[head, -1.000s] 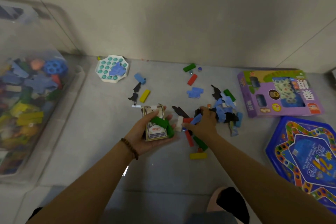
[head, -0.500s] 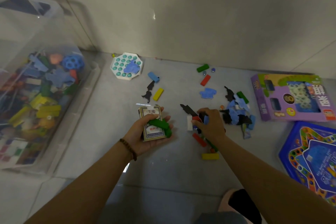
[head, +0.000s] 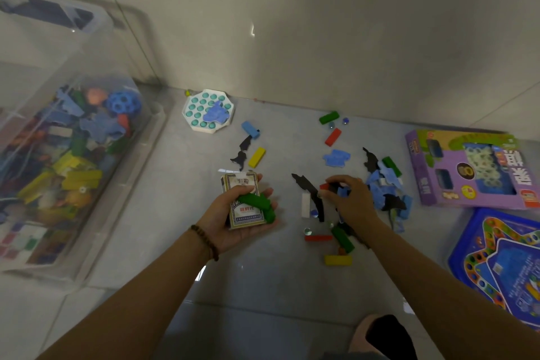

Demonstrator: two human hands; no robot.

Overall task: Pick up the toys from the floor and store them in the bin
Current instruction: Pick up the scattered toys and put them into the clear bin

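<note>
My left hand point(head: 233, 219) lies palm up over the floor, holding a card box point(head: 243, 202) with a green block point(head: 257, 204) pinned on top by the thumb. My right hand point(head: 353, 199) hovers low over a scatter of blocks and foam pieces, its fingertips pinching a small red block point(head: 323, 186); dark and blue pieces show under the fingers. The clear plastic bin point(head: 96, 184) stands at the left, packed with coloured toys. Loose on the floor are a white block point(head: 305, 204), a red block point(head: 318, 238), a green block point(head: 342, 239) and a yellow block point(head: 337, 260).
A white pop-it board point(head: 208, 110) lies by the wall, with blue point(head: 250, 129), yellow point(head: 257, 157), green point(head: 329, 117) and red point(head: 333, 136) blocks nearby. A purple game box point(head: 467, 169) and a blue game board point(head: 502, 266) lie at the right. A foot point(head: 380, 336) shows at the bottom.
The view has shifted right, so the bin shows more. My right hand has lifted slightly and closed on a small red block. The left hand keeps the card box and green block.
</note>
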